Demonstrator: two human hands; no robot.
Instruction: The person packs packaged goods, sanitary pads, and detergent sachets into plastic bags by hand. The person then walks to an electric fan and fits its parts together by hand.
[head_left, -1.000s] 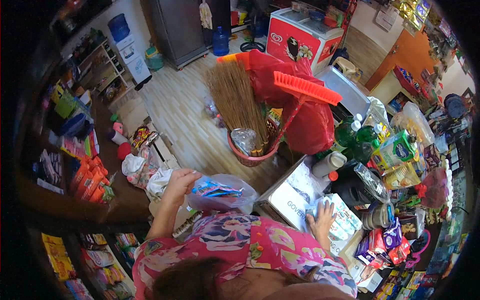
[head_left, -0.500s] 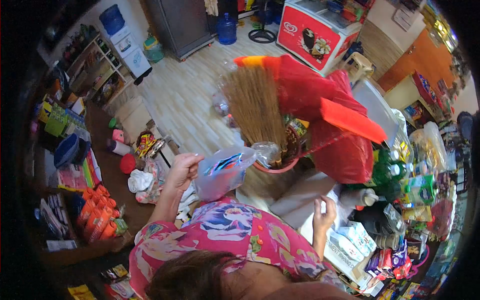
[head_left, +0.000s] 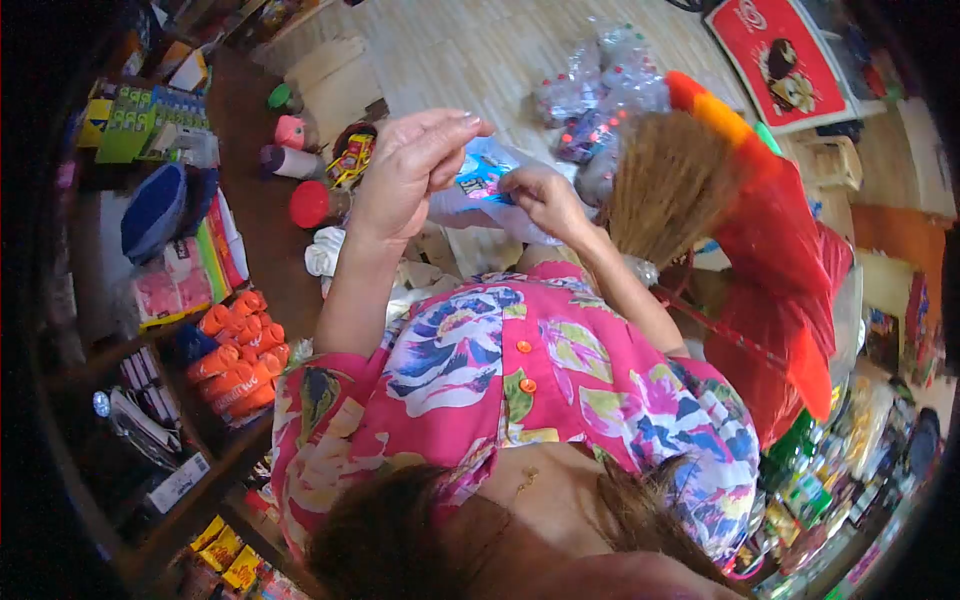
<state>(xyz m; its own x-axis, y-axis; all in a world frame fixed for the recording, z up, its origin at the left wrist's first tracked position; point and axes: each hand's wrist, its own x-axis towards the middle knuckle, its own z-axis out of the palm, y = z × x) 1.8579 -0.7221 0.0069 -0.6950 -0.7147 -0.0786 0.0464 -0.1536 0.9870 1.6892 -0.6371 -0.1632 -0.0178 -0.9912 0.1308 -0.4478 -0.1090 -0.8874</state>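
A translucent plastic bag (head_left: 492, 216) hangs in front of my chest, with a shiny blue packet (head_left: 474, 178) showing in it. My left hand (head_left: 420, 168) is closed at the bag's left edge, its fingers curled and partly hidden. From the other side my right hand (head_left: 545, 200) reaches over the bag, fingers pinched against it beside the blue packet. Whether the right fingertips also grip the packet is not clear.
To the right stand a straw broom (head_left: 668, 185) and a large red plastic bag (head_left: 765, 385). Bagged bottles (head_left: 600, 90) lie on the floor ahead. At left, shelves carry orange packs (head_left: 240, 355) and a blue cap-like item (head_left: 155, 212). A red lid (head_left: 308, 204) is near my left forearm.
My right hand has come from the right side to the plastic bag. My left hand and the bag appear higher in view, and the view has turned toward the left shelves.
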